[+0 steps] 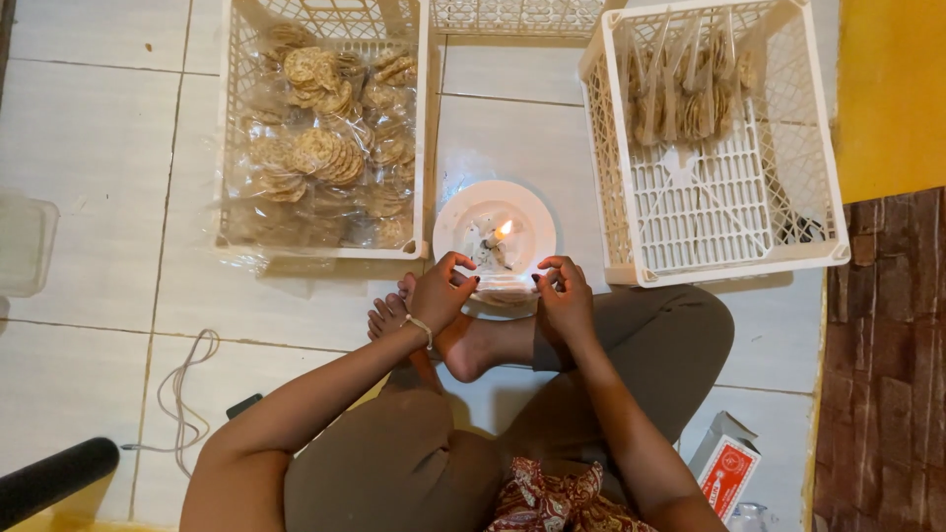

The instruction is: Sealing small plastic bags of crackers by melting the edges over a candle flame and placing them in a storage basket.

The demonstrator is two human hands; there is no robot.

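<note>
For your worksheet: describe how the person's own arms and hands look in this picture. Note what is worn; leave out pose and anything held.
Both arms are bare, with no sleeves in view. The left hand has a thin pale string-like bracelet around its wrist. The right hand wears nothing visible: no ring, watch or glove. Fingernails on both hands appear dark, perhaps painted.

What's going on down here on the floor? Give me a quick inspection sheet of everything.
Surface: pale tiled floor.
Job's things: white plate with a lit candle; clear bag edge, hard to see, between the hands.
Clutter: left crate of bagged round crackers; right crate partly filled; small box.
Hands: left hand and right hand pinched near the flame.
Cables: white cord.
Surroundings: yellow wall, brick strip.
</note>
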